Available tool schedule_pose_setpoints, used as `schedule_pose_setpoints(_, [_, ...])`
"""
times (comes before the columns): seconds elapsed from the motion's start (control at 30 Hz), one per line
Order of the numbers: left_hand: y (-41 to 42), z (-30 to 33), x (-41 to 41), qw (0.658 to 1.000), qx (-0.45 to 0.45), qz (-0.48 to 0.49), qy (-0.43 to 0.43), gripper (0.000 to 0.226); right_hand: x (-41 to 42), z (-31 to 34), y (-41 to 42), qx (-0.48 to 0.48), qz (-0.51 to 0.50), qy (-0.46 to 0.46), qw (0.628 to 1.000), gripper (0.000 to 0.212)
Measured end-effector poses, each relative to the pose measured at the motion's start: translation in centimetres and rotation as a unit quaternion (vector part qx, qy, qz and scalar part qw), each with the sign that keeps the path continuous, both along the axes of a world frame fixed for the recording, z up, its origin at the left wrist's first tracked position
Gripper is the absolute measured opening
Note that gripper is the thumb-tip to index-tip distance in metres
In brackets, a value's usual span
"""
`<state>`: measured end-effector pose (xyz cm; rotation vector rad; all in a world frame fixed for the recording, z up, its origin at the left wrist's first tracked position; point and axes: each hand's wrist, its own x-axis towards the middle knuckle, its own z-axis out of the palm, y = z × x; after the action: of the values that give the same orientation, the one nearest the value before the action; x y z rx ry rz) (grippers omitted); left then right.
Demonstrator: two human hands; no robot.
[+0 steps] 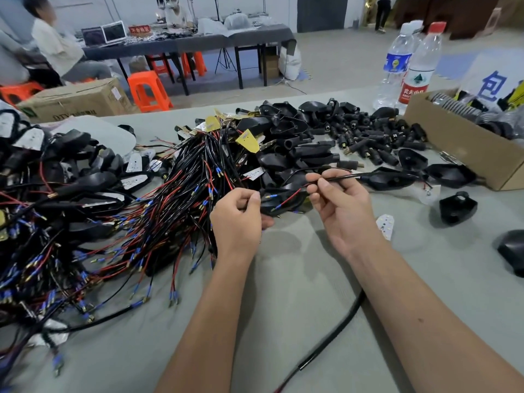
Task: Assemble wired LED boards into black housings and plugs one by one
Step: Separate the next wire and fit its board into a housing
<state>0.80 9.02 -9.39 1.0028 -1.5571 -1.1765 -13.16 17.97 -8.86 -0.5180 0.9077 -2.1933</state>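
Hands meet over the grey table (297, 293), both busy with one wire set. The left hand (238, 219) curls its fingers round a black housing (279, 201), thumb pressed near the blue-tipped wire ends that lie on it. The right hand (340, 205) pinches a black sleeved cable (344, 177) between thumb and forefinger; red and black leads (289, 195) run from that pinch down toward the housing. The cable continues right to another black housing (392, 180) lying on the table, with a white LED board (429, 192) just beside it.

To the left sprawls a big tangle of wired LED boards (170, 199), red and black wires with blue terminals. Behind the hands sits a heap of black housings (283, 129), and further right a scatter of black plugs (377, 137). A cardboard box (465, 148) stands at the right edge, two water bottles (408, 63) behind it. One loose LED board (385, 225) lies near the right wrist.
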Motion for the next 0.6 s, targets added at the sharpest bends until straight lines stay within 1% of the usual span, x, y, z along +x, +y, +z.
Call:
schedule_pose_setpoints(0.07, [0.1,0.0,-0.2,1.0,0.009,-0.003,0.026,0.019,0.1,-0.1,-0.1,0.011,-0.016,0.022,1.0,0.022])
schedule_pose_setpoints(0.13, [0.2,-0.1,-0.4,0.999,0.008,-0.005,0.04,0.02,0.2,-0.3,-0.1,0.041,-0.035,0.089,0.995,0.02])
schedule_pose_setpoints(0.2, [0.2,-0.3,-0.5,1.0,-0.006,0.003,0.027,0.02,0.6,-0.4,-0.2,0.068,-0.047,0.158,0.984,0.016])
schedule_pose_setpoints(0.3, [0.1,-0.6,-0.4,0.998,-0.058,0.021,0.003,0.019,1.1,-0.5,-0.1,0.081,-0.053,0.217,0.972,0.01])
schedule_pose_setpoints(0.37, [0.1,-0.7,-0.3,0.994,-0.107,0.027,-0.009,0.018,1.2,-0.5,0.0,0.086,-0.046,0.234,0.967,0.005])
schedule_pose_setpoints(0.43, [0.2,-0.8,-0.2,0.989,-0.143,0.025,-0.016,0.018,1.3,-0.5,0.1,0.09,-0.038,0.241,0.966,0.007])
schedule_pose_setpoints(0.6, [0.2,-0.9,-0.5,0.987,-0.159,0.009,-0.013,0.017,1.6,-0.7,0.1,0.098,-0.034,0.248,0.963,0.017])
